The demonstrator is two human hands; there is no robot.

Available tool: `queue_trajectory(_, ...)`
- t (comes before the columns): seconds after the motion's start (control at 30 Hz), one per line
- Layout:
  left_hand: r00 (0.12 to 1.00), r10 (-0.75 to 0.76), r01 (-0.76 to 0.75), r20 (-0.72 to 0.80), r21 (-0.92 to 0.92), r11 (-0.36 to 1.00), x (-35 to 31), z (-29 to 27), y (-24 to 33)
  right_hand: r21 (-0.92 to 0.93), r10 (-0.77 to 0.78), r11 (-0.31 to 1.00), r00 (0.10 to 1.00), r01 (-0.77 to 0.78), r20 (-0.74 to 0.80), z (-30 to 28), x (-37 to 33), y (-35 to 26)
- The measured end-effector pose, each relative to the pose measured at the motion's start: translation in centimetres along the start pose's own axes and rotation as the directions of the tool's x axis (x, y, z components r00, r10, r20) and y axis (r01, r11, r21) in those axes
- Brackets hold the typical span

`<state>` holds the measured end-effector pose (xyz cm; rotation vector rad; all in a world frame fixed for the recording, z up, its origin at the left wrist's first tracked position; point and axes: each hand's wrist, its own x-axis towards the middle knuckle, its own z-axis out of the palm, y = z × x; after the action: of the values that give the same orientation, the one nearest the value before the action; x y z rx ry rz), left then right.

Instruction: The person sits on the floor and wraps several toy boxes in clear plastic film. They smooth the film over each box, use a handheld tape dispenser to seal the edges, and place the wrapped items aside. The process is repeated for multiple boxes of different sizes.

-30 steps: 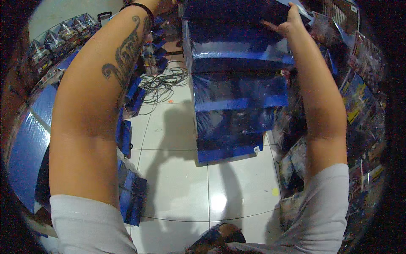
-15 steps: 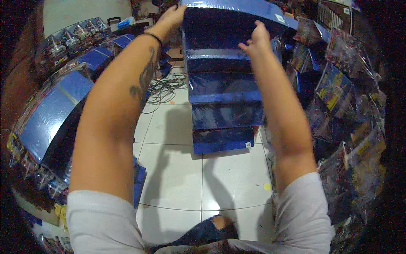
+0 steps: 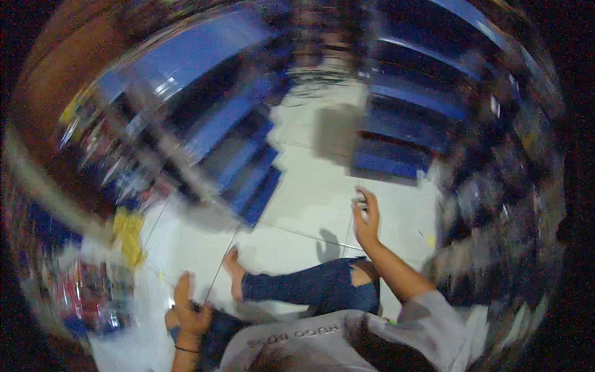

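Note:
Lowered beside my legs, my left hand [image 3: 191, 310] is blurred, its thumb apart from the fingers and nothing in it. My right hand [image 3: 365, 214] hangs over the tiled floor, fingers loosely bent and apart, also bare. Ahead of it stands a stack of blue boxes [image 3: 396, 162], not touched by the hand. On the left rises another stepped stack of blue boxes [image 3: 257, 180], smeared by motion, with a wide glossy blue panel [image 3: 198, 49] along its upper part.
A yellow crumpled bundle [image 3: 129, 239] lies at the left, near shiny plastic-wrapped packs [image 3: 90, 291]. Dark cables [image 3: 316, 84] tangle on the floor at the back. Blurred plastic-wrapped goods [image 3: 496, 198] line the right side. My bare foot [image 3: 234, 273] rests on white tiles [image 3: 304, 198].
Both hands have come away from the top of the blue stack and dropped low. My view has swung left and downward, so that stack now appears further right.

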<state>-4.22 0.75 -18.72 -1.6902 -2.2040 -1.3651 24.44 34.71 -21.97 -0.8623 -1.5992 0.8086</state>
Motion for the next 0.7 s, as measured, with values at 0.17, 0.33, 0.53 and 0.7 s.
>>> queue_trajectory(0.17,0.716,-0.53,0.69,-0.454,0.35,0.633,-22.8,-13.9,-15.7,0.187,-0.478,0.841,0.537,0.507,0.695,8.7,-9.9,-9.2)
queue_trajectory(0.33,0.758,-0.602,0.365,0.251,0.602,0.71,-38.4,-18.7,-26.0,0.437,-0.529,0.804,0.151,0.404,0.835,26.9,-18.0,-18.6)
queue_trajectory(0.53,0.836,-0.457,0.269,0.304,0.499,0.824,-42.6,-18.3,-27.1,0.565,-0.678,0.713,0.204,0.415,0.706,53.1,-21.7,-26.2)
queue_trajectory(0.7,0.784,-0.489,0.273,0.382,0.495,0.825,-42.1,-18.8,-26.9,0.594,-0.676,0.734,0.265,0.331,0.688,76.1,-25.7,-39.7)
